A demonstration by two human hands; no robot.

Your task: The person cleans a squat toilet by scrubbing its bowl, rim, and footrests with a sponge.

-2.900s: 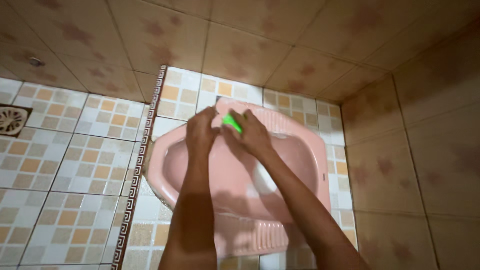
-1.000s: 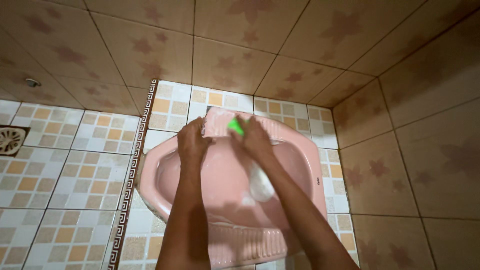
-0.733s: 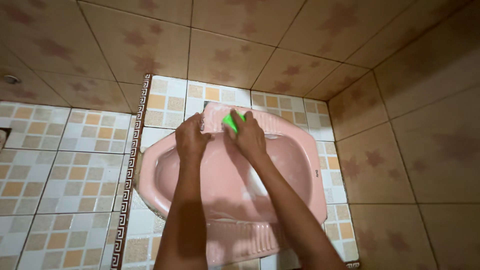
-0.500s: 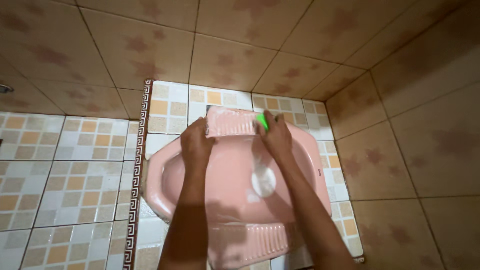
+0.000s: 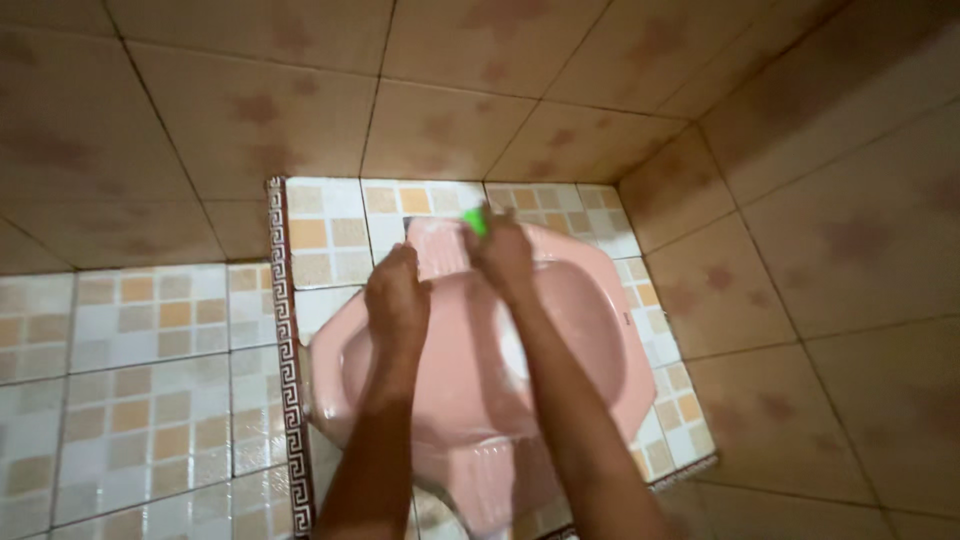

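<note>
Overhead, looking straight down past both forearms.
Fixture: pink squat toilet pan [image 5: 590, 330] set into a raised step of small checked tiles [image 5: 325, 235]; ribbed footrest [image 5: 437, 245] at its far end, a second ribbed footrest [image 5: 490, 475] at the near end.
Right hand [image 5: 503, 255]: fingers curled down over a bright green scrub pad [image 5: 476, 220], pressing it on the far footrest where that meets the step tiles; only a sliver of green shows past the fingertips.
Left hand [image 5: 397, 298]: flat, fingers loosely bent, resting on the pan's rim just left of the far footrest; holds nothing.
Bowl: wet sheen, a pale patch [image 5: 512, 350] showing beside the right forearm.
Surroundings: patterned border strip [image 5: 285, 340] runs along the step's left edge; lower floor of checked tiles [image 5: 130, 400] to the left; brown flower-print wall tiles [image 5: 440, 120] behind and on the right.
Image quality: slightly blurred, fine detail on the pad not readable.
</note>
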